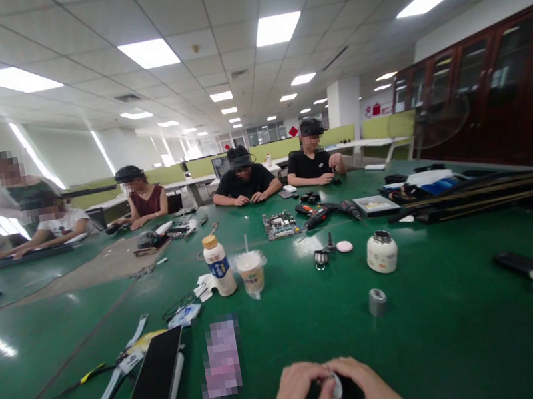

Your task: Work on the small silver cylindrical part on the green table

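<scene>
Close to the table's near edge, my left hand [300,396] and my right hand [365,389] meet, fingers closed around a small round silvery-white piece [336,385]. Its kind I cannot make out, since the fingers cover much of it. Beyond my hands, to the right, a short grey metal cylinder [378,302] stands upright on the green table [287,331]. Behind that is a squat white bottle [382,252] with its mouth uncovered. A pale pink disc [344,247] and a small dark-and-silver part [321,258] lie farther off.
Left of my hands are a black-screened phone [153,379], a blurred pink-purple item [221,362], a capped bottle [219,266] and a cup with straw [251,273]. A circuit board [281,225] and a power drill [317,218] lie farther back. Several people sit across the table.
</scene>
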Available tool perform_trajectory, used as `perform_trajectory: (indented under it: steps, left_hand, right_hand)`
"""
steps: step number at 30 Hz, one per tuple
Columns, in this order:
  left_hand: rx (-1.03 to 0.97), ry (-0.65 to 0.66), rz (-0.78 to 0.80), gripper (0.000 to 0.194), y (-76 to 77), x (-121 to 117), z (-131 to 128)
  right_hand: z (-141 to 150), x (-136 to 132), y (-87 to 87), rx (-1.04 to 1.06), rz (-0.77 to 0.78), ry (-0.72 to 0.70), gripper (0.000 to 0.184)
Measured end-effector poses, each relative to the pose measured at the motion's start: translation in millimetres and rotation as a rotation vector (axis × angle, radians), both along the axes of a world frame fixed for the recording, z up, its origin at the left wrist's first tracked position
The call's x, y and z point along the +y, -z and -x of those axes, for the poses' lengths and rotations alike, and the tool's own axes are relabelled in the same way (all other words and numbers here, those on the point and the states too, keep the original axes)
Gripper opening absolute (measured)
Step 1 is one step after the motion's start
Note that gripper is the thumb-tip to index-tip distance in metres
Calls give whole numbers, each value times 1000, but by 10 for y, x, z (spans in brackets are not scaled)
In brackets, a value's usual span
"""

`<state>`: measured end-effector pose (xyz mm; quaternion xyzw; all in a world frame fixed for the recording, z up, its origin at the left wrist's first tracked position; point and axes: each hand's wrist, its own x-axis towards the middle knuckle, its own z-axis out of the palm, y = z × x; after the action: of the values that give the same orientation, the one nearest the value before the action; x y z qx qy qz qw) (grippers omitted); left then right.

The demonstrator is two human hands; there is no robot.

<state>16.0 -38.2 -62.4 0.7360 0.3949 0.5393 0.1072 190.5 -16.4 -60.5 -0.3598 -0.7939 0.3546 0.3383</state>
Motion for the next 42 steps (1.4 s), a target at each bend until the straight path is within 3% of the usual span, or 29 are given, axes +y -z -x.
perform_trajectory:
  steps: [4, 9, 13, 18, 26, 32, 37, 42]
  left_hand:
    - [129, 70, 33, 13, -159, -3, 38]
    - [353, 140, 253, 21, -511, 8, 84]
    - [338, 183, 362, 23, -654, -7, 100]
    - [315, 116, 411, 16, -692, -39, 109]
    - [549, 104, 294, 20, -697, -35, 126]
    - [521, 114, 270, 19, -680, -32, 116]
    - [505, 186, 283, 27, -783, -44, 121]
    - [433, 203, 325, 18, -781, -60, 99]
  right_hand:
    - [6, -5, -8, -5, -13, -3, 34]
    - [18, -41, -84, -26, -14, 10, 25]
    - [15, -58, -122, -29, 14, 18, 28]
    - [-1, -60, -128, -34, 54, 11, 34]
    - [4, -59, -90, -34, 51, 29, 33]
    - [-12, -55, -66, -30, 34, 32, 34]
    - [1, -66, -107, -35, 37, 32, 30]
    - [19, -62, -119, -40, 12, 28, 24]
